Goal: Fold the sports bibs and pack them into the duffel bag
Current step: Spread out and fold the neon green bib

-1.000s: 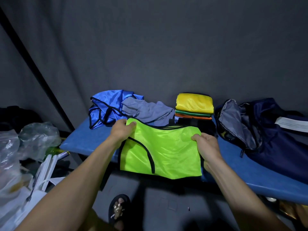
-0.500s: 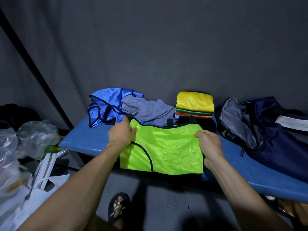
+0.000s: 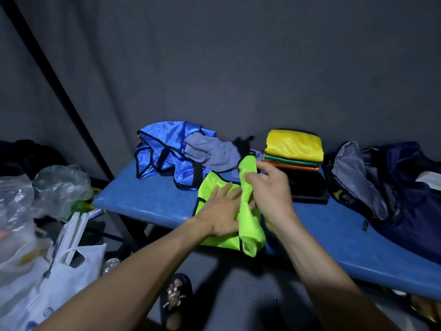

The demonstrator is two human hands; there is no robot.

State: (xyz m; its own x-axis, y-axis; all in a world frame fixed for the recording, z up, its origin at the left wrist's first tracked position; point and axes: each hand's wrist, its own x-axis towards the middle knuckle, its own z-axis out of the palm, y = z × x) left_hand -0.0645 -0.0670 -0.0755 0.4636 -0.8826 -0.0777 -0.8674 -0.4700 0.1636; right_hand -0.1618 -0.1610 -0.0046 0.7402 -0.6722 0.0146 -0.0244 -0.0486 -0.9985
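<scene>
A grey curtain (image 3: 238,68) is seen filling the background, and one long blue bench (image 3: 148,199) is stretched across the middle of the view. At its right end one navy duffel bag (image 3: 405,199) is laid, its mouth gaping and the grey lining turned out. On the floor to the left, plastic bags (image 3: 47,271) are heaped, at least three of them: one white, two clear.

Now the bibs, counted. One shiny blue bib (image 3: 164,151) is crumpled at the back left of the bench, and one grey bib (image 3: 210,154) is draped partly over it. Beside the bag a folded stack (image 3: 293,149) is set: yellow on top, green under it, orange below, with dark cloth beneath that cannot be told apart. That makes three folded colours clearly seen.

One neon green bib (image 3: 214,187) is being worked at the front edge of the bench, between stack and blue bib. Its lower half is pressed flat by the left hand (image 3: 222,211), fingers straight and spread on the cloth. Its right side is lifted and gathered in the right hand (image 3: 269,187), the cloth pinched by thumb and fingers, the forefinger stretched out.

One black sandal (image 3: 175,299) is caught at the bottom edge.
</scene>
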